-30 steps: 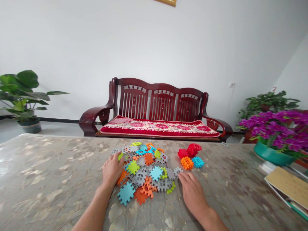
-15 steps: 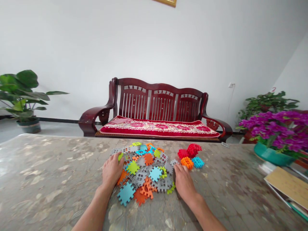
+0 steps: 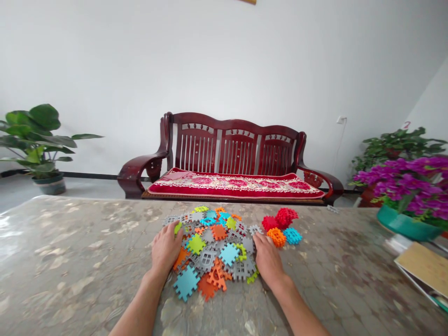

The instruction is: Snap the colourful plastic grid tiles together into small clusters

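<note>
A pile of flat interlocking plastic building pieces lies between my hands: a green piece (image 3: pixel 196 244), a light blue square (image 3: pixel 229 254), a grey window piece (image 3: pixel 206 259), an orange piece (image 3: pixel 217 274) and a teal square (image 3: pixel 186 283), among others. My left hand (image 3: pixel 167 247) rests palm down against the pile's left edge, its fingers stretched forward by a small green piece (image 3: pixel 178 227). On the right edge, my right hand (image 3: pixel 268 259) lies with fingers extended, touching the side near a grey piece (image 3: pixel 255 229). Neither hand grasps anything that I can see.
Right of the pile stand assembled shapes: a red one (image 3: pixel 286 216), an orange one (image 3: pixel 276 237) and a blue one (image 3: pixel 292 235). A flower pot (image 3: pixel 406 224) and a notebook (image 3: pixel 425 266) sit at the table's right. Behind the table (image 3: pixel 87 261) is a wooden bench (image 3: pixel 238 144).
The camera view has shifted slightly, so the scene sits a little further right. Both hands stay at the sides of the pile, almost unmoved.
</note>
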A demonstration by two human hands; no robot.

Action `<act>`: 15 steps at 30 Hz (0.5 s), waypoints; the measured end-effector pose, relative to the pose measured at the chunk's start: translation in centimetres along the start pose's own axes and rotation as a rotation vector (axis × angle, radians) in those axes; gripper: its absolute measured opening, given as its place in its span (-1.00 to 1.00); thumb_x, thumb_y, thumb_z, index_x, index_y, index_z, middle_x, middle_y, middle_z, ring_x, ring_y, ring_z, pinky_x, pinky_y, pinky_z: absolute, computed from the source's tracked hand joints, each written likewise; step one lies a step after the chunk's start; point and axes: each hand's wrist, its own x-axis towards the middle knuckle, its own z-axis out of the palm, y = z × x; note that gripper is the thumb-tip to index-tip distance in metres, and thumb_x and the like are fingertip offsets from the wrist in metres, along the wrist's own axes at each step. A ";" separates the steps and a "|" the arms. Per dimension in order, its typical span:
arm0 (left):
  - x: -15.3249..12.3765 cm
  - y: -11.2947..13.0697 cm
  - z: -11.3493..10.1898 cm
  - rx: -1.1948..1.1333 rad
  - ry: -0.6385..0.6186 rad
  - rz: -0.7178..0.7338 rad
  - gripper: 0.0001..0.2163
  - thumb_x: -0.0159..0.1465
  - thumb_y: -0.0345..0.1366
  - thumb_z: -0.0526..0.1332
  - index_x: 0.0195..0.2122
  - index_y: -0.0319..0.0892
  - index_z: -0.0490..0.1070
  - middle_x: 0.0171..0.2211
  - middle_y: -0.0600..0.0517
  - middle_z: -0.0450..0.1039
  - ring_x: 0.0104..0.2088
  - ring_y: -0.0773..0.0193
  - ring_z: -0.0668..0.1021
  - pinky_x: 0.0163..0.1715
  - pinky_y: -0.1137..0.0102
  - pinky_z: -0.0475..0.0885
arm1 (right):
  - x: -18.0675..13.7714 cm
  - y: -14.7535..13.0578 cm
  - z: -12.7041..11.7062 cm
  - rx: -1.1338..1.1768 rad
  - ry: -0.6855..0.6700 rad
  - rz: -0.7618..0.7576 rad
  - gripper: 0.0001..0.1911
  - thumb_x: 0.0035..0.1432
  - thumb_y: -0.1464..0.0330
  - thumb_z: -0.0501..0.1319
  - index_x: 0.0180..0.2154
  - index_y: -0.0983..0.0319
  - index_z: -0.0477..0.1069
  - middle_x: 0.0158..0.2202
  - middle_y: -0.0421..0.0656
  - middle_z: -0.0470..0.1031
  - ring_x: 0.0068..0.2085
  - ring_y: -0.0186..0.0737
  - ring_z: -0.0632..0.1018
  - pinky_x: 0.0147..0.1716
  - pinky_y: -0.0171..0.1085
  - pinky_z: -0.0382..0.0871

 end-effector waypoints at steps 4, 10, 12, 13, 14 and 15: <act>0.0 0.0 0.0 -0.004 -0.002 0.005 -0.58 0.34 -0.18 -0.07 0.12 -0.19 0.35 0.03 -0.17 0.47 0.05 0.03 0.49 0.07 0.18 0.32 | 0.8 0.2 0.4 0.031 0.030 0.031 -0.35 0.05 0.69 -0.10 0.14 0.32 0.37 0.17 -0.03 0.39 0.16 -0.14 0.39 0.17 -0.23 0.18; 0.1 -0.2 0.2 -0.002 -0.016 -0.002 -0.57 0.34 -0.17 -0.08 0.14 -0.18 0.33 0.06 -0.17 0.45 0.07 0.01 0.47 0.09 0.16 0.29 | 0.6 0.6 0.9 0.098 0.076 -0.016 -0.44 0.13 0.63 -0.09 0.07 0.30 0.44 0.10 -0.04 0.45 0.12 -0.17 0.42 0.15 -0.26 0.20; 0.1 -0.2 0.2 -0.003 -0.017 -0.004 -0.57 0.34 -0.17 -0.08 0.14 -0.18 0.33 0.06 -0.18 0.44 0.08 0.01 0.47 0.09 0.15 0.29 | 0.7 0.7 1.0 0.076 0.058 -0.018 -0.46 0.12 0.62 -0.07 0.05 0.29 0.46 0.10 -0.06 0.46 0.10 -0.16 0.42 0.14 -0.27 0.19; 0.1 -0.2 0.2 -0.005 -0.017 -0.005 -0.57 0.34 -0.17 -0.08 0.14 -0.18 0.33 0.06 -0.18 0.44 0.07 0.01 0.47 0.09 0.15 0.29 | 0.8 0.6 1.1 0.061 0.056 -0.013 -0.46 0.11 0.62 -0.06 0.05 0.29 0.45 0.11 -0.06 0.44 0.11 -0.16 0.42 0.15 -0.27 0.18; 0.1 -0.2 0.2 -0.006 -0.018 -0.004 -0.57 0.34 -0.18 -0.08 0.14 -0.19 0.33 0.06 -0.18 0.44 0.07 0.01 0.47 0.09 0.15 0.29 | 0.9 0.6 1.2 0.048 0.059 -0.008 -0.45 0.11 0.63 -0.06 0.07 0.30 0.44 0.13 -0.05 0.43 0.12 -0.16 0.41 0.16 -0.26 0.17; 0.1 -0.2 0.2 -0.006 -0.019 -0.003 -0.57 0.34 -0.18 -0.08 0.14 -0.19 0.33 0.06 -0.18 0.44 0.07 0.01 0.47 0.09 0.15 0.29 | 1.0 0.6 1.3 0.040 0.062 -0.006 -0.44 0.10 0.63 -0.06 0.08 0.30 0.43 0.14 -0.05 0.42 0.13 -0.15 0.40 0.16 -0.26 0.16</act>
